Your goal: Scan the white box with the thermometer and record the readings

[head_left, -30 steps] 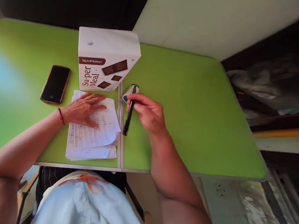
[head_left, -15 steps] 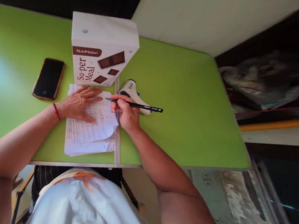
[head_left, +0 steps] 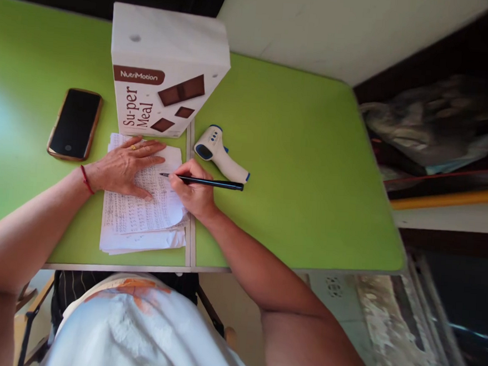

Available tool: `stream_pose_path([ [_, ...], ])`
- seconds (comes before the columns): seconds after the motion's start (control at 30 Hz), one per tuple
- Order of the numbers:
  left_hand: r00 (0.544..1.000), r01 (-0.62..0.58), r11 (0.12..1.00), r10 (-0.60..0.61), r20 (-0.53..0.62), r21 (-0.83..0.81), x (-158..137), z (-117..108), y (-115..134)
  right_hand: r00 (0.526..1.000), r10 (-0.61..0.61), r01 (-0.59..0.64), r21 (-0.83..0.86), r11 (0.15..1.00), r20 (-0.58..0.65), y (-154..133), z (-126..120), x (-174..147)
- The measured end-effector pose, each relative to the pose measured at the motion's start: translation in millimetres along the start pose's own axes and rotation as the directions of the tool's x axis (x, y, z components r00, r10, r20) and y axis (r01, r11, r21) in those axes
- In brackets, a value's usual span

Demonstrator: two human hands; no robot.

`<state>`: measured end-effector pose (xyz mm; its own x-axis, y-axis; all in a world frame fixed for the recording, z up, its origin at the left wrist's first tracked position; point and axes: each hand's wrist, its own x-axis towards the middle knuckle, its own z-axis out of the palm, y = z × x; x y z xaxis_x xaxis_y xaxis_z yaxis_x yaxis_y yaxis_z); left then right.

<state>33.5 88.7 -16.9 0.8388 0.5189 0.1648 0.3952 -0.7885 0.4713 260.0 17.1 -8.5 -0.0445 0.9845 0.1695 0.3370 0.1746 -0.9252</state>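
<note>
Pen pinched in right hand grip, tip on papers at frame centre-left. Left hand flat, fingers spread, pinning sheets. Judged step: writing entry. Sheets need steady hold. Box, phone, thermometer above on table.

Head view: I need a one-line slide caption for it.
Right hand puts pen to handwritten sheets pinned flat by left hand.

You've got a white NutriMotion box upright on the green table. Phone lies face-up left of box; thermometer gun just right of box, near its front corner.
</note>
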Motion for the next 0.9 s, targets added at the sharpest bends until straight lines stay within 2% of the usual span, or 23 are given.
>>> stream_pose_path([
  [0.3,0.999,0.005,1.000,-0.005,-0.033,-0.023,0,1,1,0.999,-0.025,0.025,0.007,1.000,0.023,5,1,-1],
  [0.5,1.000,-0.003,1.000,0.003,-0.016,0.023,0,0,3,0.989,-0.147,0.148,-0.039,0.988,0.015,15,3,0],
  [0.7,1.000,-0.002,0.999,0.002,0.000,0.054,0,-2,4,0.944,-0.326,0.323,-0.061,0.944,-0.045,24,6,0],
  [0.9,1.000,0.000,0.997,0.000,0.006,0.077,1,-2,4,0.943,-0.332,0.329,-0.075,0.941,-0.024,24,6,0],
])
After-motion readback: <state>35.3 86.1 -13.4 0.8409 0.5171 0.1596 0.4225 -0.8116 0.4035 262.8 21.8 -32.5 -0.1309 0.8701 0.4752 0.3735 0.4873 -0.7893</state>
